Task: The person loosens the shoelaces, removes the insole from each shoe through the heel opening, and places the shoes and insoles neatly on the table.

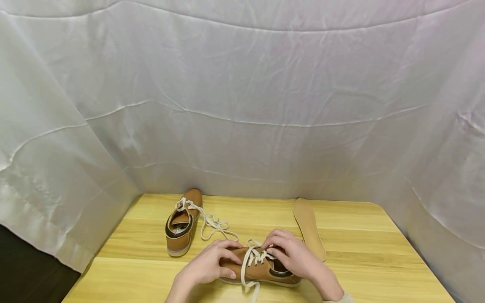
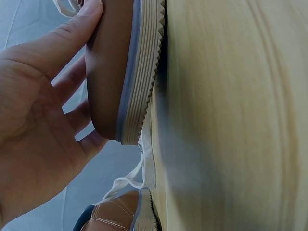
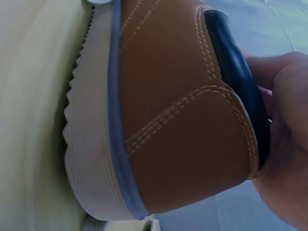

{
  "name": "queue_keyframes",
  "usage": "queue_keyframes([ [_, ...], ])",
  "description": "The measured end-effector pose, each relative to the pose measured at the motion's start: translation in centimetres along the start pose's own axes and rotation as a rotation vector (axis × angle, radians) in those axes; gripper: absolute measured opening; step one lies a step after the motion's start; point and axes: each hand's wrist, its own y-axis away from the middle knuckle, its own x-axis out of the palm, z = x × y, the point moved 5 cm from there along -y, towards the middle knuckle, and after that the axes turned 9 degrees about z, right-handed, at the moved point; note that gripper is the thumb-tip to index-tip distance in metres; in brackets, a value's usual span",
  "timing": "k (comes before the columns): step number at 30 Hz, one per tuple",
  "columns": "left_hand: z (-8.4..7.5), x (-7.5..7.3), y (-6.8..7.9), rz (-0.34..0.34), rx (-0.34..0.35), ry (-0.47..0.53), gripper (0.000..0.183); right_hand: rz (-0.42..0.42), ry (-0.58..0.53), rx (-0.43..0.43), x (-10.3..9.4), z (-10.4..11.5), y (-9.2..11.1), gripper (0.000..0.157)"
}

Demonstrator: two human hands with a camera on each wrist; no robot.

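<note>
A brown lace-up shoe (image 1: 270, 273) with a dark padded collar lies sideways on the table, its toe to the left. My left hand (image 1: 208, 261) holds the toe, thumb on the near side and fingers over the far side. In the left wrist view the thumb and fingers span the toe of the shoe (image 2: 111, 62). At the opening, the right hand (image 1: 294, 254) has bent fingers and thumb at the tongue and upper laces. The right wrist view shows that hand (image 3: 288, 106) behind the collar; its fingertips are hidden there. A cream shoelace (image 1: 245, 269) hangs loose over the near side.
A second brown shoe (image 1: 178, 243) stands at the back left, its loose lace (image 1: 217, 227) trailing right. A tan insole (image 1: 310, 229) lies right of the held shoe. Grey cloth (image 1: 242, 147) hangs behind and beside the wooden table (image 1: 363, 252).
</note>
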Motion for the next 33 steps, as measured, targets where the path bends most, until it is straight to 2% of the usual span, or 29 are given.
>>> queue_keyframes([
  [6,0.0,0.0,0.0,0.000,0.002,0.005,0.028,-0.002,0.036,-0.090,-0.1,0.5,0.0,0.023],
  [12,0.1,0.0,0.0,0.003,0.002,0.016,0.028,-0.015,0.042,-0.093,0.2,0.4,-0.1,0.018],
  [17,0.0,0.0,0.0,0.000,-0.002,0.013,0.028,-0.024,0.043,-0.053,0.3,0.0,-0.1,0.013],
  [26,-0.2,-0.1,0.0,-0.009,-0.008,0.000,0.029,-0.043,-0.088,0.107,0.5,-1.0,0.0,0.010],
  [33,-0.1,-0.1,0.1,-0.004,-0.010,0.000,0.028,-0.055,-0.088,0.169,0.5,-0.9,-0.1,0.012],
])
